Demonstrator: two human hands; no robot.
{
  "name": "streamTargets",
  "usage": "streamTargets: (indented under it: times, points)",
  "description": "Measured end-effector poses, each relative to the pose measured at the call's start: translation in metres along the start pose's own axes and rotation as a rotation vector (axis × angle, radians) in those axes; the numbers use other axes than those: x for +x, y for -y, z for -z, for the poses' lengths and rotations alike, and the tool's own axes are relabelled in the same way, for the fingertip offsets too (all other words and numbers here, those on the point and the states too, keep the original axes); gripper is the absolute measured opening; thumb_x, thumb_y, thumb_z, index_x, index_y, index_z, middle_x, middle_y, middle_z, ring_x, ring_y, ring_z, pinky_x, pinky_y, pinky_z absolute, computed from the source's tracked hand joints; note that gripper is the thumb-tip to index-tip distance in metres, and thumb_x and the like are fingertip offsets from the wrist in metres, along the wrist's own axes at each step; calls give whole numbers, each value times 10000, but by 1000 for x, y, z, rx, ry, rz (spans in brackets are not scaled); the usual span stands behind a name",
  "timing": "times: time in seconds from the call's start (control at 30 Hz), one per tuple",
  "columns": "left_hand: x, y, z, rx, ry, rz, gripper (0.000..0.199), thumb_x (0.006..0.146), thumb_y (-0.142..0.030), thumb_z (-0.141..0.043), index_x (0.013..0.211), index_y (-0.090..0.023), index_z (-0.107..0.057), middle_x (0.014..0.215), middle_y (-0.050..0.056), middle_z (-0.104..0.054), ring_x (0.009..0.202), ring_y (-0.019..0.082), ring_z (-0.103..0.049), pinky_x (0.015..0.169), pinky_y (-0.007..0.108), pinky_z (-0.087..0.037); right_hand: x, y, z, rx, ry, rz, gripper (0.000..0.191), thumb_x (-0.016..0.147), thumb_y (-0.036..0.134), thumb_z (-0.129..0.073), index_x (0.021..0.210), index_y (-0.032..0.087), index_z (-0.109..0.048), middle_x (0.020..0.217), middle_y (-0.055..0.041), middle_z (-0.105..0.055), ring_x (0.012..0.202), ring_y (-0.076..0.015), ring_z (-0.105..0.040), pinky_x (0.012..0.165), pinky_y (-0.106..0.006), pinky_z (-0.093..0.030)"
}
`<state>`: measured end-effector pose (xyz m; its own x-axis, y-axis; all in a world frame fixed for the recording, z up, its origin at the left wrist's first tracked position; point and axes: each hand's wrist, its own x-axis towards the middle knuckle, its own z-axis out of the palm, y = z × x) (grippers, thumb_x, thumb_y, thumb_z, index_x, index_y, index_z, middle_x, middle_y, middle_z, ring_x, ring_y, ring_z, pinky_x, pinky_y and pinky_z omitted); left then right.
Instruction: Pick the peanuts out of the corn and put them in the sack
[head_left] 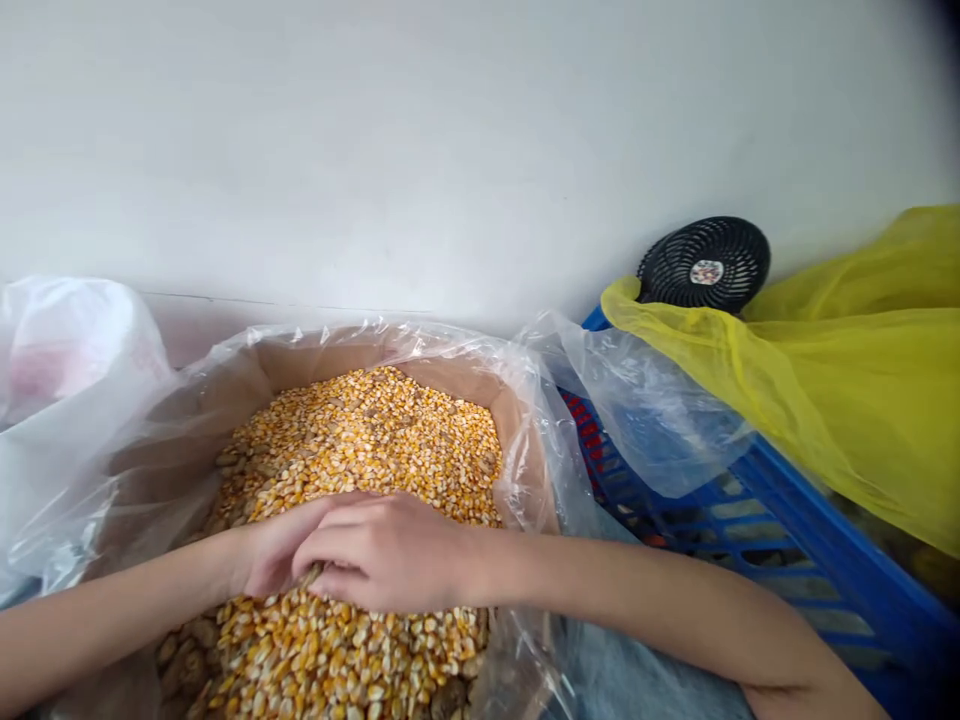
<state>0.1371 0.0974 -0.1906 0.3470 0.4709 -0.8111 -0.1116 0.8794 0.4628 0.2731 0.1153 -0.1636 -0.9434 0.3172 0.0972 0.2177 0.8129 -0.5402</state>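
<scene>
A heap of loose yellow corn kernels (360,440) fills a bag lined with clear plastic (525,440), and both my hands meet low over it. My right hand (390,552) has its fingers curled, with a small brownish piece (313,574) showing at the fingertips; its kind is not clear. Against it, partly covered by the right fingers, lies my left hand (281,550). The left fingertips are hidden. Brown knobbly lumps (184,655) lie among the kernels at the lower left, and a darker lump (448,698) sits near the bottom.
A blue plastic crate (817,540) stands to the right, partly covered by clear plastic. Yellow mesh fabric (862,390) drapes over it beside a black round fan (705,265). White plastic sacking (75,350) bulges at the left. Behind everything rises a pale wall (420,150).
</scene>
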Motion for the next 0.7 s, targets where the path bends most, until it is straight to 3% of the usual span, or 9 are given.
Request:
streamTargets:
  times: [0.17, 0.4, 0.5, 0.57, 0.7]
  points:
    - [9, 2, 11, -75, 85, 17, 243, 720, -240, -443, 531, -121, -540, 418, -8, -471, 380, 62, -430, 402, 152, -358, 0, -17, -10, -1, -71, -100, 211, 815, 207, -378, 944, 225, -545, 997, 25, -562, 871, -79, -502, 772, -209, -369]
    - [18, 0, 20, -146, 102, -55, 176, 687, -296, -509, 644, -128, -538, 567, -7, -518, 485, 61, -485, 403, 136, -341, 3, -37, -5, 6, -206, -161, 217, 815, 228, -388, 980, 225, -529, 970, 12, -560, 865, -87, -501, 787, -223, -375]
    - [20, -2, 22, -152, 122, -61, 226, 678, -351, -519, 698, -129, -551, 619, -6, -526, 509, 59, -483, 425, 140, -352, 6, -71, 2, -145, -266, -284, 256, 827, 202, -345, 1024, 230, -506, 1013, -8, -541, 899, -112, -497, 798, -258, -369]
    - [21, -2, 23, -153, 127, -76, 233, 677, -361, -519, 711, -132, -554, 623, -6, -522, 538, 69, -494, 457, 150, -374, 9, -102, 5, -249, -240, -419, 301, 804, 164, -361, 1076, 221, -476, 1063, -32, -517, 892, -133, -510, 783, -263, -376]
    - [23, -3, 24, -176, 107, -91, 244, 685, -372, -508, 737, -139, -556, 635, -6, -528, 570, 80, -511, 501, 168, -401, 13, -152, 1, -356, -21, -557, 264, 754, 146, -423, 987, 194, -538, 1023, -47, -548, 892, -146, -525, 779, -231, -369]
